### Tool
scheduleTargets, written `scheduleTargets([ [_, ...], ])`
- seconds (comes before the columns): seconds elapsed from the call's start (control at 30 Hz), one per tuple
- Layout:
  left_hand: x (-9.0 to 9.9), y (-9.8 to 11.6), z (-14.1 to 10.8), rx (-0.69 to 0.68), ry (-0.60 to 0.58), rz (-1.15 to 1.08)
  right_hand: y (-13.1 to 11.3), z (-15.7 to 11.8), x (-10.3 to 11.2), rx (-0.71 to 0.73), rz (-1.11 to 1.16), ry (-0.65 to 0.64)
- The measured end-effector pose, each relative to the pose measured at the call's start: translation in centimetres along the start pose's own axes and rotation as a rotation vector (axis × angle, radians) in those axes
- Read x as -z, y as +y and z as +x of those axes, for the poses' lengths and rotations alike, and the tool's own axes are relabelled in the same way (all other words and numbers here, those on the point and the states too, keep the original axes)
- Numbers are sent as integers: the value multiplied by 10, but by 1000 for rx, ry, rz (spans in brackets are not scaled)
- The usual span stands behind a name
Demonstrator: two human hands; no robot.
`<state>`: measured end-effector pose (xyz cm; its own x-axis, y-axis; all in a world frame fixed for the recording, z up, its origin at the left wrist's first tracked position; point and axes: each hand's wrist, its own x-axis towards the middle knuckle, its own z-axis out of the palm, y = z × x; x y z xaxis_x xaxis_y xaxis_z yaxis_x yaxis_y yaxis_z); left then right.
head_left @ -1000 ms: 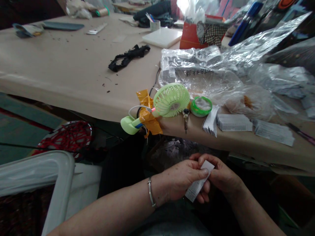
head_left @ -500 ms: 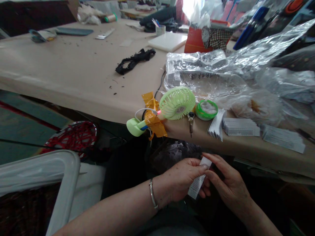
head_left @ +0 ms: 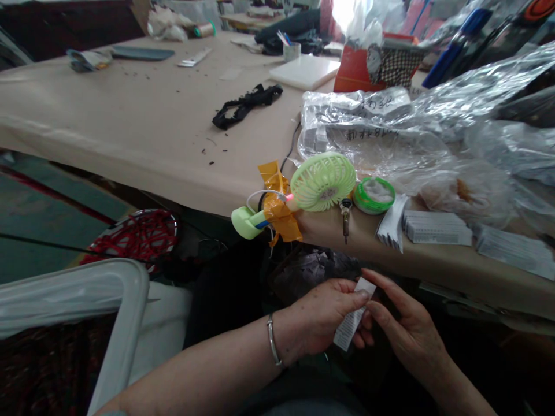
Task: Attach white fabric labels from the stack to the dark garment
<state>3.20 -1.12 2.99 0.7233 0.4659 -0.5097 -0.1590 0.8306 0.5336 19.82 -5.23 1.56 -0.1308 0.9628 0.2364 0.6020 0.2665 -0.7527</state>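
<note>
Black handwriting on clear plastic bag [head_left: 416, 151], two lines, upside down from my side; characters not surely legible to me. Letters, seemingly "LA", on pale surface [head_left: 417, 82] beside red box [head_left: 352, 70]. Small print lines on white strip [head_left: 346, 334] in my left hand [head_left: 321, 315] and on label stack [head_left: 437, 228], too tiny to read.

A smooth beige surface is being presented by the counter [head_left: 143, 127]. Matt green plastic is being shown on the fan [head_left: 323, 182]; from it, glossy orange tape [head_left: 281, 216] is being seen at eight o'clock, rough black cloth [head_left: 247, 105] at ten, crinkled shiny plastic bags [head_left: 416, 136] at two. Beneath, a matt paper strip [head_left: 349, 326] and a shiny metal bangle [head_left: 273, 340] are being displayed.
</note>
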Motion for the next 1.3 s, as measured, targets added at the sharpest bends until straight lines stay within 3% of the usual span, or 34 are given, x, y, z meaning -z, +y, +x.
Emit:
scheduleTargets([
  [0.13, 2, 0, -1, -11, 0, -1, 0, 1, -1, -31, 52, -15],
  [0.23, 3, 0, -1, -10, 5, 1, 1, 0, -4, -134, 118, -5],
  [0.43, 4, 1, -3, -100, 40, 32, 3, 9, -13, -419, 566, 105],
  [0.57, 4, 2, -3, -154, 96, 88, 3, 19, -19, -571, 722, 90],
  [0.87, 5, 5, -4, -323, 199, 248, -10, 37, -25, -548, 813, -48],
  [1.1, 14, 22, -6, -642, 437, 625, -22, 59, -25, -316, 571, 115],
  [1.3, 19, 34, -7, -769, 545, 832, -18, 63, -29, -295, 442, 154],
])
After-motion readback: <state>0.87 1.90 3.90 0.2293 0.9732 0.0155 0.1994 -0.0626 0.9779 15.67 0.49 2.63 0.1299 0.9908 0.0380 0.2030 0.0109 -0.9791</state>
